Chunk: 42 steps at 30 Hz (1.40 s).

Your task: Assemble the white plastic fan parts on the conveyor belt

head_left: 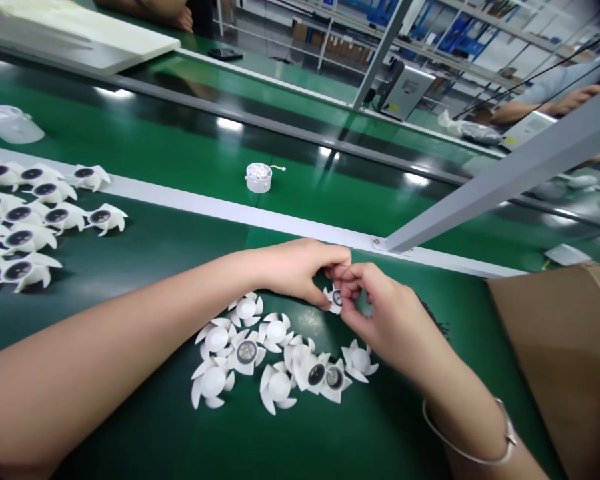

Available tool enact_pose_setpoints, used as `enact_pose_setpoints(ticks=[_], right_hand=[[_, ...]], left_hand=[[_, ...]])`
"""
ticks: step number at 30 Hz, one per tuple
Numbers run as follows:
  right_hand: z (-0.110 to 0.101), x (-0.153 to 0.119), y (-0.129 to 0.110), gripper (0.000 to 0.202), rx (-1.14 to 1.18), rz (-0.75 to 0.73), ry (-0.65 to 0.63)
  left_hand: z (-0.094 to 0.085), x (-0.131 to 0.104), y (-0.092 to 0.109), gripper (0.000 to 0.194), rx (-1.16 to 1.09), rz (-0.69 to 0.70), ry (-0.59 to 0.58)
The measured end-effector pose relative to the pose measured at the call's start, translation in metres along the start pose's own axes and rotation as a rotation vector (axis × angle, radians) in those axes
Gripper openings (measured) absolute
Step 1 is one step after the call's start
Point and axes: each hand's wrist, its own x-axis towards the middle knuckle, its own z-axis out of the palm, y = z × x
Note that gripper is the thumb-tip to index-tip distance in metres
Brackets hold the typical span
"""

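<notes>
A small white fan impeller (pixel 334 297) is held up between my hands, its dark round hub facing me. My left hand (pixel 303 270) is closed around its blades from the left. From the right, my right hand (pixel 370 297) is pinched at the hub; whatever lies between its fingertips is too small to make out. Several loose white impellers (pixel 276 387) lie just below my hands on the green work surface (pixel 220 447), some hub side up. A scatter of tiny dark pieces (pixel 435 317) shows beside my right wrist.
Many more impellers (pixel 23 237) crowd the left side. A white fan housing (pixel 259 178) with a short cable sits beyond the metal strip. A slanted post (pixel 495 167) rises at right, above a cardboard box (pixel 555 353). Other people's arms (pixel 555 100) show at the far side.
</notes>
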Motion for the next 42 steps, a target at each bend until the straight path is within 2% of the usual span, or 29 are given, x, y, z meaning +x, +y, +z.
enact_pose_setpoints(ticks=[7, 13, 17, 19, 22, 24, 27, 29, 31, 33, 34, 35, 38, 40, 42], right_hand=[[0.001, -0.001, -0.003, 0.024, -0.236, -0.137, -0.001], [-0.006, -0.009, -0.019, 0.020, -0.474, -0.306, -0.027], [-0.019, -0.011, -0.014, 0.019, -0.438, -0.416, -0.009], [-0.029, -0.015, -0.002, 0.017, -0.402, -0.364, 0.083], [-0.051, -0.036, 0.020, 0.018, -0.398, -0.189, 0.286], [-0.069, -0.060, 0.033, 0.015, -0.404, -0.097, 0.314], [-0.106, -0.093, 0.053, 0.012, -0.462, 0.013, 0.268], [-0.141, -0.099, 0.074, 0.015, -0.548, 0.150, 0.307], [-0.179, -0.086, 0.106, 0.020, -0.647, 0.350, 0.402], [-0.213, -0.055, 0.152, 0.029, -0.682, 0.685, 0.360], [-0.226, -0.037, 0.178, 0.035, -0.645, 0.826, 0.287], [-0.235, -0.018, 0.205, 0.039, -0.609, 0.862, 0.258], [-0.241, 0.025, 0.274, 0.036, -0.532, 0.934, 0.243], [-0.236, 0.036, 0.302, 0.030, -0.494, 0.974, 0.286], [-0.228, 0.037, 0.319, 0.026, -0.454, 0.958, 0.359]], left_hand=[[0.000, 0.001, 0.004, 0.032, -0.006, -0.019, 0.000], [0.001, 0.001, 0.001, 0.034, -0.049, -0.055, -0.008], [0.002, 0.002, -0.001, 0.035, -0.073, -0.048, -0.024], [0.001, 0.001, -0.001, 0.035, -0.055, -0.040, -0.028], [0.001, 0.000, -0.001, 0.034, 0.017, 0.020, -0.026], [0.000, -0.001, -0.002, 0.031, 0.050, 0.089, -0.028], [0.000, 0.000, -0.007, 0.023, 0.037, 0.147, -0.061], [0.000, 0.001, -0.010, 0.021, 0.039, 0.132, -0.065], [0.000, 0.001, -0.010, 0.022, 0.049, 0.109, -0.068], [-0.001, 0.001, -0.008, 0.022, 0.051, 0.092, -0.075], [-0.001, 0.002, -0.007, 0.022, 0.052, 0.087, -0.077], [-0.001, 0.002, -0.006, 0.022, 0.051, 0.083, -0.079], [-0.001, 0.003, -0.006, 0.022, 0.043, 0.084, -0.069], [0.000, 0.003, -0.006, 0.022, 0.028, 0.096, -0.050], [0.001, 0.002, -0.007, 0.022, 0.006, 0.115, -0.034]])
